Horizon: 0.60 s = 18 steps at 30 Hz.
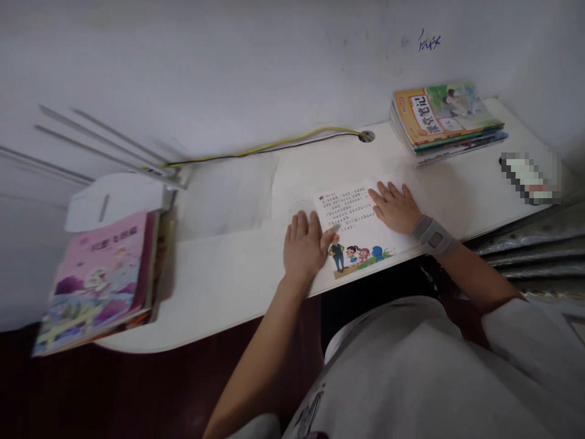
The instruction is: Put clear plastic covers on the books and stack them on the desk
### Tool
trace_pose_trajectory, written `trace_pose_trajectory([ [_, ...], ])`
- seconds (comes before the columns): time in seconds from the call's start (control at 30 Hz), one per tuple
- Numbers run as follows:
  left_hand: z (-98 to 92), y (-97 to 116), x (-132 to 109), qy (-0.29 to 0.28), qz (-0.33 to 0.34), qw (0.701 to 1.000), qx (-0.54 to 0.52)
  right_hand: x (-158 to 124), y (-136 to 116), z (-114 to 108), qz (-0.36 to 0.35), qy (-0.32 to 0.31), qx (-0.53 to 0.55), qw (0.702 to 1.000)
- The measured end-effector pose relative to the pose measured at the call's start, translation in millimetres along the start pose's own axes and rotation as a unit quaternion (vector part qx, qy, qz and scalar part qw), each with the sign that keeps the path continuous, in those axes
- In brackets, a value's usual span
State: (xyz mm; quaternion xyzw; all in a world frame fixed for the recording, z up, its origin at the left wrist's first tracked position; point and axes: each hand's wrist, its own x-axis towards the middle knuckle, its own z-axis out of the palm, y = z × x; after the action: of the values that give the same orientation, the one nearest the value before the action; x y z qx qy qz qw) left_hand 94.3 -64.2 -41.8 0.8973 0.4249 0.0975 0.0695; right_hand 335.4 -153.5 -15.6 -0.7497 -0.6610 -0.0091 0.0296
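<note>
A white page [354, 219] with printed lines of text and a coloured cartoon of several figures lies flat near the front edge of the white desk [219, 274]. My left hand [305, 245] rests palm down at the page's left edge, its thumb reaching onto the paper. On the page's upper right side lies my right hand [397, 207], flat with fingers spread. A grey band [432, 235] wraps the right wrist. Neither hand grips anything.
A stack of books [450, 119] stands at the back right, with a blurred-out phone-like object [528, 177] beside it. Pink-covered books [98, 274] lie at the left, by a white router [119, 198] with antennas. Yellow and black cables [274, 144] run along the wall into a desk hole.
</note>
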Motion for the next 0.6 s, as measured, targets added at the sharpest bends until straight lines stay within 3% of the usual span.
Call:
trace_pose_trajectory([
  [0.2,0.9,0.0,0.7,0.001,0.002,1.000,0.005,-2.9,0.3,-0.4,0.004,0.024,0.010,1.000],
  [0.33,0.9,0.3,2.1,0.019,0.009,1.000,-0.007,-24.7,-22.9,-3.9,-0.012,0.077,0.014,0.997],
  [0.43,-2.7,5.0,-1.2,0.064,0.012,0.997,-0.036,-46.6,-38.3,0.2,-0.064,0.062,0.039,0.995],
  [0.53,-5.0,17.9,-11.5,0.107,0.029,0.986,-0.128,-56.7,-40.8,8.8,-0.061,0.048,0.058,0.995],
  [0.6,-3.3,29.8,-19.8,0.099,0.003,0.964,-0.245,-56.6,-39.1,13.5,-0.058,0.047,0.065,0.995],
])
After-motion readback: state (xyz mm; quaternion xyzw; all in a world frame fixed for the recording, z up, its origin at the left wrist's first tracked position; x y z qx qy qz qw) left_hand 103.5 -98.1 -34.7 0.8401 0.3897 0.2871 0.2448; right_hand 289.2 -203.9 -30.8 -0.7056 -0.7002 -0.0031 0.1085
